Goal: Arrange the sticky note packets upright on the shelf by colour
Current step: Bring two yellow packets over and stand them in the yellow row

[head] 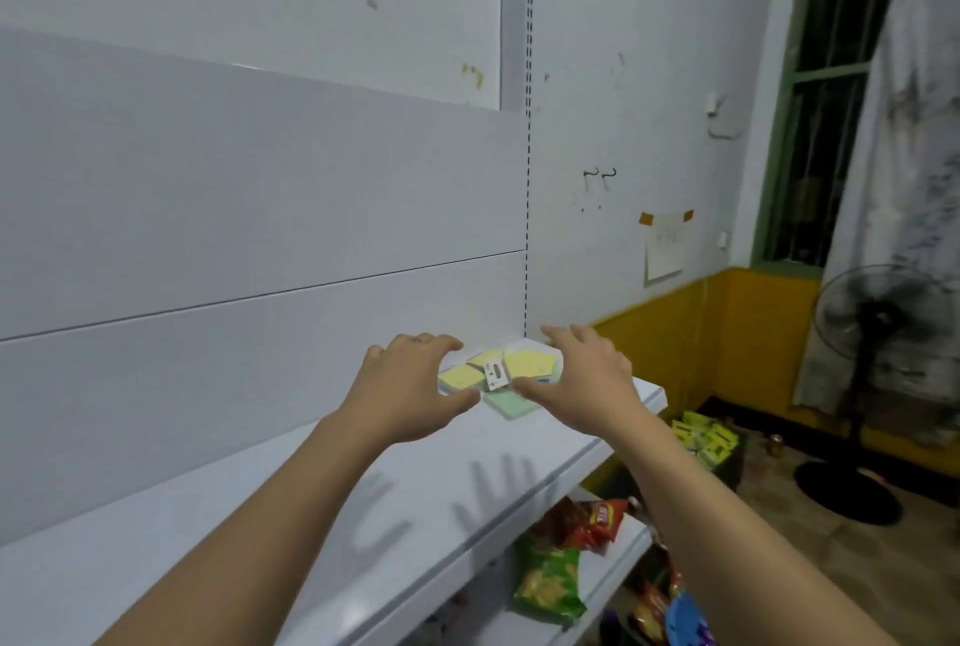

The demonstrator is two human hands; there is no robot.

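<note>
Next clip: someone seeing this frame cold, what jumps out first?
Two bare arms reach in, the left hand and right hand spread open on either side of a small heap of sticky note packets, yellow on top with a green one beneath, lying flat at the far end of the white shelf. Next come the bright snack bags on the lower shelf, bottom right.

The white shelf (218, 531) is lying bare across the lower left of the frame. At centre, flat sticky note packets (498, 375) are crowding its far end, with the back panel (260, 230) closing behind.

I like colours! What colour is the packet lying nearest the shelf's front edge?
Pale green packet, head view.
</note>
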